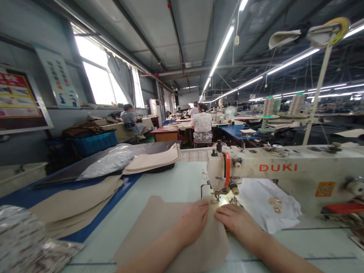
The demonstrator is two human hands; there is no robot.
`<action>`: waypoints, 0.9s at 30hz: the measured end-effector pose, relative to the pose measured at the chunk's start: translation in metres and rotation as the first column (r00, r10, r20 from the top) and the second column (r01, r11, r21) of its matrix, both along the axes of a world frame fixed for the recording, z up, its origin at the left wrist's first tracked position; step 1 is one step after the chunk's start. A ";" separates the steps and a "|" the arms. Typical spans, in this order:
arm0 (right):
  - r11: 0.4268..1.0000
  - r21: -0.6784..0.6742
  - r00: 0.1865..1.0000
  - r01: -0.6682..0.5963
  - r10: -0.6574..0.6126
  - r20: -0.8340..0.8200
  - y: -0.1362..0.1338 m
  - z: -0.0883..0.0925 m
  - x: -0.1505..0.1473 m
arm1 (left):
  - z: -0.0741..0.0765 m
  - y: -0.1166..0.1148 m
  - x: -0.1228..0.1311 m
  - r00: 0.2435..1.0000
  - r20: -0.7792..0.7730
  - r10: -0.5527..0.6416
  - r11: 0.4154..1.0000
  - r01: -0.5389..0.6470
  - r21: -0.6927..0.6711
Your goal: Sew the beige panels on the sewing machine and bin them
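A beige fabric panel [153,231] lies on the pale green table, its far right part at the needle of a sewing machine [256,172] marked DUKI. On the panel, just left of the presser foot [217,196], rests my left hand [195,220], its fingers together and lying over the material. My right hand [239,223] is at the panel's right edge, with fingertips close to the lit needle area and fingers closed on that edge. Its thumb is hidden. Right of the needle, a white bag [264,201] carries small gold-coloured metal pieces [275,204].
Beige panels [76,201] are stacked at the left, with another stack [153,159] beyond them beside a clear plastic bag [109,161]. A patterned plastic-wrapped bundle [22,239] sits near left. Thread cones [268,107] stand behind the machine. A seated person [202,123] works ahead, another near the windows.
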State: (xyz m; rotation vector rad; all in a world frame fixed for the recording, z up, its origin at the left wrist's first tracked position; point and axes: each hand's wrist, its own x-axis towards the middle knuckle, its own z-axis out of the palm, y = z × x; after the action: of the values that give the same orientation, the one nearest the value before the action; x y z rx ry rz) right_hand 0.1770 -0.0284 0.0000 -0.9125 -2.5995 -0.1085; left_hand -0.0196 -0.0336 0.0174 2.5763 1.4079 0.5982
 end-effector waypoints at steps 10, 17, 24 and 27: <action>1.000 0.005 0.999 0.023 -0.022 -0.034 -0.001 0.000 0.004 | 0.006 0.002 -0.061 0.991 -0.003 0.134 0.991 -0.134 -0.013; 1.000 -0.013 0.999 0.022 -0.023 -0.045 -0.003 0.002 0.004 | 0.002 -0.047 -0.060 0.988 -0.079 0.131 0.991 -0.133 -0.014; 0.998 -0.042 0.994 0.042 -0.046 -0.099 -0.008 0.002 0.011 | -0.008 -0.092 -0.095 0.986 -0.131 0.107 0.984 -0.086 0.157; 0.998 -0.064 0.995 0.028 -0.034 -0.097 -0.008 0.001 0.012 | -0.028 -0.124 -0.128 0.968 -0.248 0.031 0.999 -0.020 0.048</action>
State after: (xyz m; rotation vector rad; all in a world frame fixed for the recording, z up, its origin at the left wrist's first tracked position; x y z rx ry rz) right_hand 0.1892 -0.0368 0.0010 -0.9556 -2.5112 0.0088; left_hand -0.1474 -0.1575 -0.0109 2.7520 1.5180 0.3207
